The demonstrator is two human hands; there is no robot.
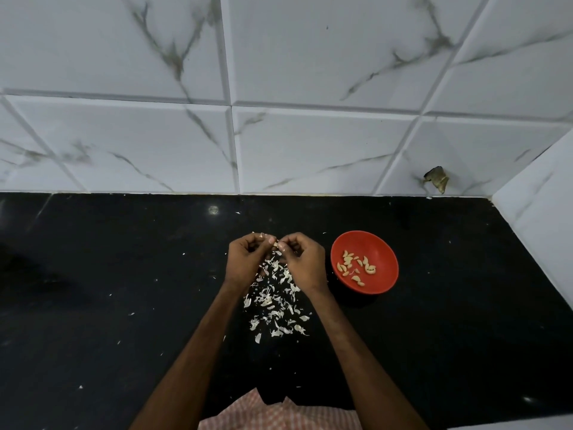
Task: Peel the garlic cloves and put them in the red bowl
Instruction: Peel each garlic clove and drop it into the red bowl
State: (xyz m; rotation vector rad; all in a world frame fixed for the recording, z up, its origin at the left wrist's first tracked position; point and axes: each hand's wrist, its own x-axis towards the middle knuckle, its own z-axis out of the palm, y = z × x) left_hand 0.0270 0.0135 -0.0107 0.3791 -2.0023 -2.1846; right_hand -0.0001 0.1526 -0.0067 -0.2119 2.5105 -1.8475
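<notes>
garlic clove (274, 242) is pinched between the fingertips of both your hands, above the black counter (124, 274); it is mostly hidden and its long axis is too small to read. left hand (246, 259) curls round it from the left, right hand (305, 262) curls in and picks at it from the right. red bowl (381, 243) sits just right of your right hand, near, not touching, peeled cloves (356, 265) already in it. loose skins (276, 305) lie under your hands and back toward you. judgement: the drop goes rightward; your right hand is the nearer carrier
</notes>
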